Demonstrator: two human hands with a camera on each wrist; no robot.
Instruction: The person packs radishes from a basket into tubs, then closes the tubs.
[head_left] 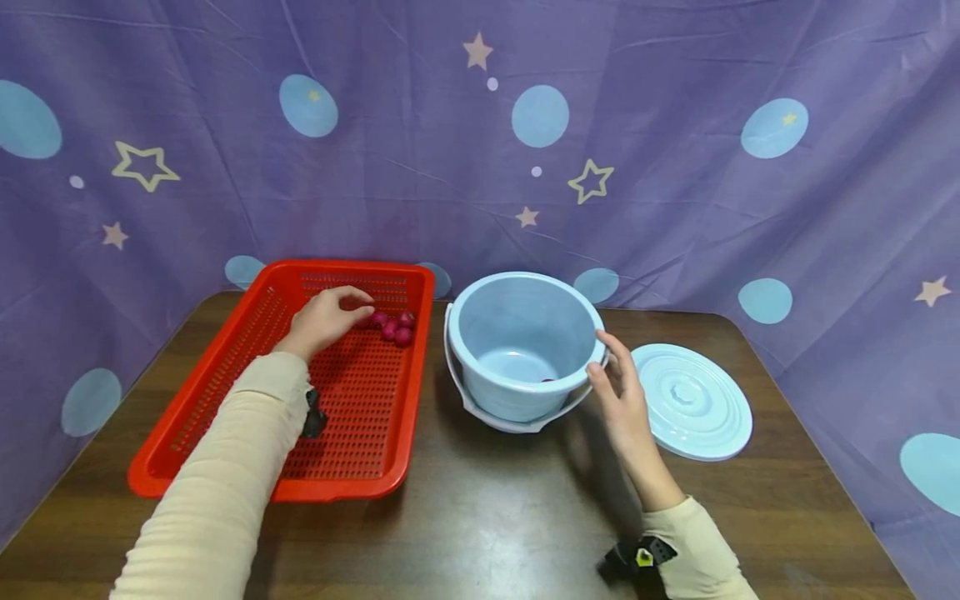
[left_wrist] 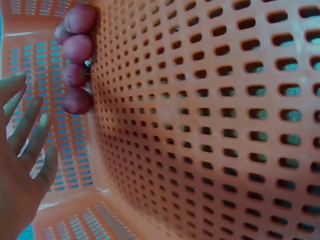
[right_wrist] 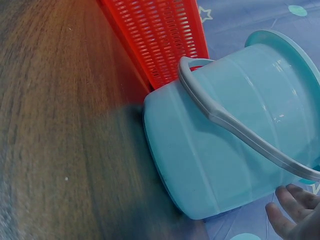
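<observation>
Over the red plastic basket (head_left: pixel 356 446), my left hand (head_left: pixel 324 321) reaches toward several small round red onions (head_left: pixel 389 331). These onions (left_wrist: pixel 77 47) lie along the basket wall in the left wrist view, with the left fingers spread beside them and holding nothing. My right hand (head_left: pixel 621 400) touches the rim of the light blue bucket (head_left: pixel 517 400) at its right side, fingers extended. In the right wrist view, the right fingers (right_wrist: pixel 290 205) are next to the bucket's outer wall. A small dark red piece (head_left: pixel 548 381) shows inside the bucket, mostly hidden by its front rim.
A round light blue lid (head_left: pixel 690 400) lies on the brown wooden table (head_left: pixel 480 517), right of the bucket. The bucket's grey-white handle (head_left: pixel 502 423) hangs down at its front. Behind the table hangs a purple curtain (head_left: pixel 420 167) with stars and dots.
</observation>
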